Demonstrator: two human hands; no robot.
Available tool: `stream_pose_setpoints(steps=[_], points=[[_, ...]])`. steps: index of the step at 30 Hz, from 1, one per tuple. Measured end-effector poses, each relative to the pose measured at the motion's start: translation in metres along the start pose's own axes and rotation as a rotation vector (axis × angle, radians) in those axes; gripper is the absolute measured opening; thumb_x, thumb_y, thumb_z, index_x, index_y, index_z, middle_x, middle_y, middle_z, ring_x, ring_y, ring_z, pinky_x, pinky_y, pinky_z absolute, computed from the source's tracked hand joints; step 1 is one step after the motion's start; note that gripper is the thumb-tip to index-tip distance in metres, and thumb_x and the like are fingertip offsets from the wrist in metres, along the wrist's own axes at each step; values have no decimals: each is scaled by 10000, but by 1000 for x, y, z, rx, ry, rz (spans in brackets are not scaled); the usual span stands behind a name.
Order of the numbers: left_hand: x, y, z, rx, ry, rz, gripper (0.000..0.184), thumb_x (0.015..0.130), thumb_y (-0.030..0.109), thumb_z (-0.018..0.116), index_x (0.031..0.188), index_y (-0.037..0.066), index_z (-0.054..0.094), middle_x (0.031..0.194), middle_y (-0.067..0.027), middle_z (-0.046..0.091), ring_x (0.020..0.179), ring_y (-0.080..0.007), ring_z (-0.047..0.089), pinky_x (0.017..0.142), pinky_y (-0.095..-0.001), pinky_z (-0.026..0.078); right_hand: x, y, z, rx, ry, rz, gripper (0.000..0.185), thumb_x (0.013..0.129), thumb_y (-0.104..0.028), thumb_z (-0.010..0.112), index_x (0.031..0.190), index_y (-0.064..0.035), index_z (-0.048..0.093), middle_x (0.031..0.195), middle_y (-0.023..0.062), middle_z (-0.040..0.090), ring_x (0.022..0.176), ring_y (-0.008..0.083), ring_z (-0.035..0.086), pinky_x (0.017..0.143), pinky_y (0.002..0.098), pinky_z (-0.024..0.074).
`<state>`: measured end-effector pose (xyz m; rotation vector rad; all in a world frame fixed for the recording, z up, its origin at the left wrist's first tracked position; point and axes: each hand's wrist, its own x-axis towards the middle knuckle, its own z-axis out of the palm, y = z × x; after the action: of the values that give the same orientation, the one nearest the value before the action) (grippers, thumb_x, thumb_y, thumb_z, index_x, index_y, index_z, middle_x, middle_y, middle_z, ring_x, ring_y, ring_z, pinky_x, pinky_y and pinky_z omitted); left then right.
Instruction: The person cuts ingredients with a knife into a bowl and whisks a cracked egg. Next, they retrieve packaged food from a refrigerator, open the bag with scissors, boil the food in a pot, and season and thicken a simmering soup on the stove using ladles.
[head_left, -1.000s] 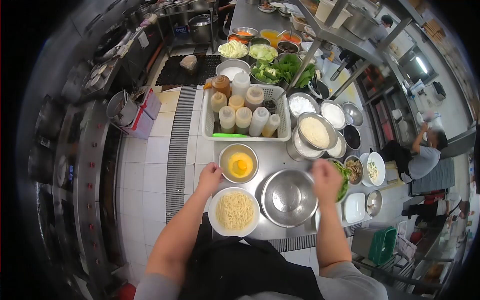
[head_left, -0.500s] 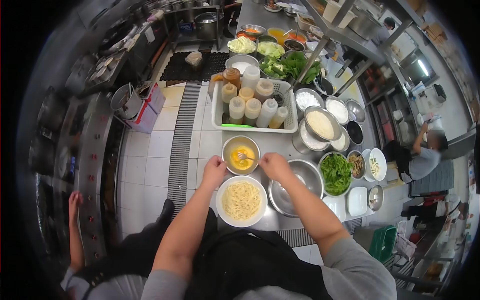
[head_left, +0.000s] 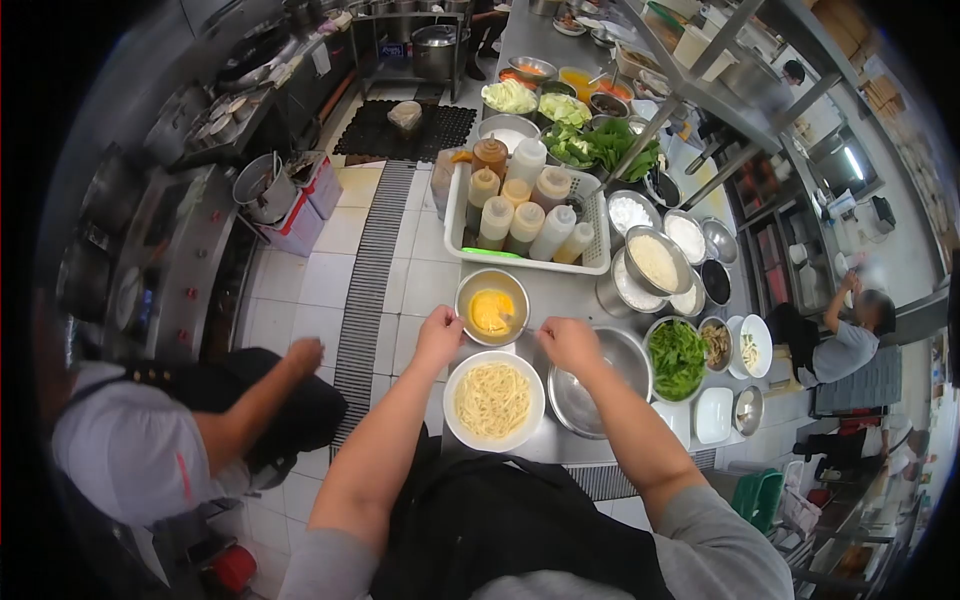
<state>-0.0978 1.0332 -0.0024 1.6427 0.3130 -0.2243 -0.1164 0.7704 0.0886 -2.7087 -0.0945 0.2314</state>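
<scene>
A small steel bowl (head_left: 466, 322) holds beaten yellow egg (head_left: 491, 311), with a blurred fork in it. My left hand (head_left: 440, 335) is closed at the bowl's left rim. On the right side my right hand (head_left: 567, 345) is closed around the fork's handle end, which is mostly hidden by the fingers. Just below stands a white bowl (head_left: 451, 425) of pale noodles (head_left: 493, 400). Beside it, partly under my right forearm, is a large steel bowl (head_left: 622, 367).
Behind the egg stands a white basket (head_left: 530, 262) of squeeze bottles. Bowls of greens (head_left: 677, 360) and white powder (head_left: 685, 238) line the right. A co-worker (head_left: 150, 440) is close on the left; another person (head_left: 845, 340) is far right.
My right hand came from the right to the egg bowl, where a fork now sits. The yolk is mixed into the egg. A co-worker has come in at the left.
</scene>
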Motion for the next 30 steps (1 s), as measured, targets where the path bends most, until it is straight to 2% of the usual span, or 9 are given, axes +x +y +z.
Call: stream_pose_setpoints(steps=[3, 5, 8, 11, 14, 21, 24, 27, 30], points=[[4, -7, -2, -8, -5, -1, 125, 973, 115, 637, 924, 25, 565, 759, -52, 631, 627, -140, 638, 553, -304, 528, 2, -1, -4, 170, -19, -6, 279, 944, -354, 621, 951, -103, 742, 930, 166, 736, 872, 414, 687, 785, 522, 540], [4, -4, -1, 39, 7, 17, 126, 974, 119, 638, 924, 25, 571, 763, -51, 634, 626, -139, 641, 554, -307, 527, 6, 2, -2, 3, -113, -21, 266, 938, -348, 627, 949, -107, 740, 929, 162, 736, 875, 413, 686, 784, 520, 537], [10, -11, -5, 70, -2, 49, 129, 975, 121, 638, 921, 23, 571, 762, -54, 633, 623, -139, 636, 552, -308, 525, 5, -3, -4, 151, 39, 27, 255, 936, -343, 630, 949, -113, 740, 932, 162, 734, 879, 410, 685, 784, 516, 535], [9, -9, -5, 3, 20, -4, 128, 973, 115, 634, 916, 20, 569, 759, -57, 628, 614, -142, 630, 550, -304, 524, 8, 2, -7, 18, -115, -86, 264, 935, -342, 631, 928, -101, 738, 918, 168, 732, 881, 407, 685, 786, 511, 535], [5, -6, -5, 2, 35, 21, 133, 972, 109, 632, 907, 19, 560, 755, -55, 620, 607, -142, 624, 544, -301, 521, 6, -1, -6, 108, 45, -53, 263, 936, -333, 628, 913, -98, 744, 906, 171, 731, 884, 407, 685, 790, 509, 537], [10, -9, -6, 6, 22, 40, 139, 972, 113, 633, 900, 26, 553, 750, -52, 614, 598, -138, 614, 541, -302, 517, 12, 6, -5, 6, -56, -100, 254, 929, -331, 634, 932, -108, 753, 911, 172, 730, 889, 400, 688, 794, 506, 536], [6, -12, -8, -14, 6, 37, 146, 973, 121, 634, 899, 25, 552, 748, -50, 614, 594, -138, 613, 546, -300, 516, 8, 3, -5, 257, 4, -18, 262, 929, -343, 631, 926, -108, 749, 907, 171, 729, 884, 401, 686, 783, 509, 534], [13, -11, -10, -12, 15, 38, 147, 969, 124, 636, 905, 20, 555, 755, -57, 626, 603, -143, 626, 550, -299, 515, 17, 4, -9, 16, -104, -99, 265, 929, -348, 627, 904, -110, 742, 893, 167, 727, 873, 404, 683, 769, 510, 533], [5, -9, -9, 55, 35, 42, 145, 965, 126, 643, 914, 18, 561, 769, -68, 642, 617, -148, 642, 555, -300, 519, 13, 8, -5, 84, 64, -85, 266, 928, -351, 630, 882, -110, 733, 879, 165, 724, 855, 405, 681, 755, 508, 533]])
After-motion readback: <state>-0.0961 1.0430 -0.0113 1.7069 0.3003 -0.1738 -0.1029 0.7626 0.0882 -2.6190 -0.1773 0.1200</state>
